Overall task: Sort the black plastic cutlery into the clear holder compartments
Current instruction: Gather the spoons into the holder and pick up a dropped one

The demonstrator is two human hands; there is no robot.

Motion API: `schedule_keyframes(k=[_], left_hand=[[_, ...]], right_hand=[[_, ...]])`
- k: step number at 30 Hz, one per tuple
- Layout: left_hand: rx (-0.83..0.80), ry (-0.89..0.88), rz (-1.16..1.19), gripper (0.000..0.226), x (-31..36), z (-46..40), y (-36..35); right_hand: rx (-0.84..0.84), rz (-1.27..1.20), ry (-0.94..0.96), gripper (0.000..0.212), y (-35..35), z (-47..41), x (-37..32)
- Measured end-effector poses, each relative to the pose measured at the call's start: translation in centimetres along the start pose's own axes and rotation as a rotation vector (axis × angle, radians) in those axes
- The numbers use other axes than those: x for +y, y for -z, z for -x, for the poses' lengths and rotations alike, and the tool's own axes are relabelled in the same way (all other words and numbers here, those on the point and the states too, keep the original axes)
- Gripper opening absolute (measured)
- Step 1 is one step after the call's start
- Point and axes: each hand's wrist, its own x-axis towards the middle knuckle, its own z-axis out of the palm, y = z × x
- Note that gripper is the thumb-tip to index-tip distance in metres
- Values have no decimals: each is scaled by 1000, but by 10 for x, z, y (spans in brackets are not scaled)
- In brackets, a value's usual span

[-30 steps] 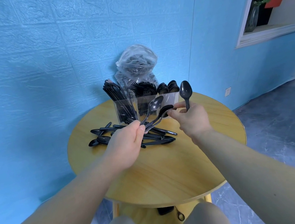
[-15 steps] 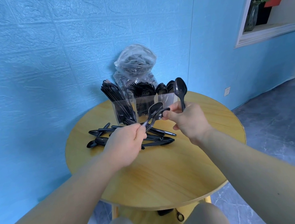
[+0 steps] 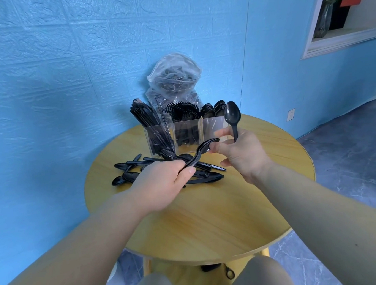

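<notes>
My left hand (image 3: 163, 184) grips the handles of two black spoons (image 3: 198, 154) that point up and right over the loose cutlery pile (image 3: 173, 168). My right hand (image 3: 242, 153) holds one black spoon (image 3: 232, 116) upright, bowl up, while its thumb and forefinger pinch the bowl end of one of the left hand's spoons. Behind them stands the clear holder (image 3: 212, 127) with three compartments: knives left, forks middle, spoons right.
The round wooden table (image 3: 211, 219) stands against a blue wall. A clear plastic bag (image 3: 174, 76) with more cutlery sits behind the holder. My knees show below the table's near edge. A niche with a flower vase (image 3: 327, 14) is at upper right.
My left hand has lowered with its spoons toward the pile. My right hand, still holding the upright spoon, has closed its thumb and forefinger on a spoon bowl.
</notes>
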Motion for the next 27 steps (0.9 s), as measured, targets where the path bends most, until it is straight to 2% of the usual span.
schedule_keyframes(k=[4,8,14,15,19,23,27], left_hand=[[-14,22,-17,39,-1,-1,-2],[38,55,-2,32,0,-4,-5],[121,104,-26,36,-2,-2,-1],[125,109,-28,37,-2,-2,-1],[151,104,-59,33,-1,-2,-3],[162,97,-85,29,-2,-6,-1],[168,140,-86,29,2,-7,0]], right_hand=[[-40,32,2,10,1,-1,4],[-66,69,27,13,3,0,5],[30,187,12,58,10,-1,5],[41,176,20,57,11,0,5],[76,109,45,28,12,-1,1],[36,1,-17,23,13,-1,-7],[73,123,32,24,9,2,-9]])
